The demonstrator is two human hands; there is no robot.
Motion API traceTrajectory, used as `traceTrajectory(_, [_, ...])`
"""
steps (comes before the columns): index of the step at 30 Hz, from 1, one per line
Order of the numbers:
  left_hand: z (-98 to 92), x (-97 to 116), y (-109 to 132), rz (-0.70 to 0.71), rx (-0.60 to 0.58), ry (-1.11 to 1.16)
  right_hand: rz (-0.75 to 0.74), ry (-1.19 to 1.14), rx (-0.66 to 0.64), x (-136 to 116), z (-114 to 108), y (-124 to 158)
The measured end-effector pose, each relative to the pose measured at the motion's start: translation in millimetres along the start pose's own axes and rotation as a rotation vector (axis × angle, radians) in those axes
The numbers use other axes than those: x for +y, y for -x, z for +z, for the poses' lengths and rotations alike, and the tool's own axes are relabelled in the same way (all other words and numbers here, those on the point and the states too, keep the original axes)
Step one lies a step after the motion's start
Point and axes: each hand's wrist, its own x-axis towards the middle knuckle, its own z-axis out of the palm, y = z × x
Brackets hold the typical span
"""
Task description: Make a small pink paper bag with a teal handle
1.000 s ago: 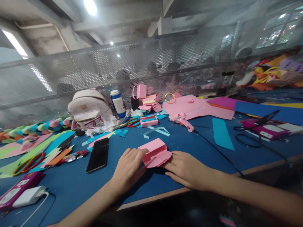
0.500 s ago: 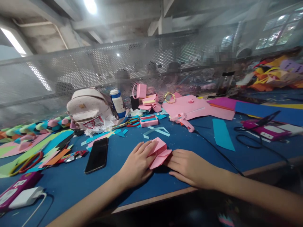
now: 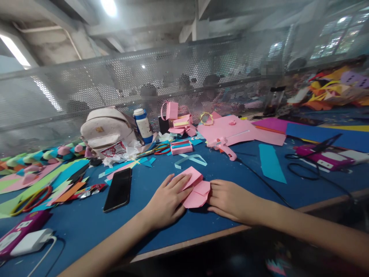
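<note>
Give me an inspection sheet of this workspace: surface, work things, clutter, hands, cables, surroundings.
Surface: blue tabletop, small scraps scattered.
Work things: folded pink paper between the hands; pink glue gun lying beyond it.
Clutter: black smartphone, red-and-yellow-handled scissors, white backpack, blue-and-white bottle.
Hands: left hand holds the paper's left side, fingers across it; right hand is at its right edge, grip unclear.
Cables: glue gun's black cord runs toward the near edge; white cable at left; black cable over the right purple power strip.
Surroundings: perforated metal screen; blurred people behind it.
</note>
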Motion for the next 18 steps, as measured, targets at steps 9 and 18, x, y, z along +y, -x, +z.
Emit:
traceTrajectory(9, [-14.6, -10.9, -11.8, 0.124, -0.006, -0.046, 0.155, -0.251, -0.054, 13.8, -5.9, -11.1])
traceTrajectory(18, [-9.5, -17.8, -15.1, 0.192, 0.029, -0.013, 0.178, -0.466, -0.073, 33.2, -12.5, -36.2])
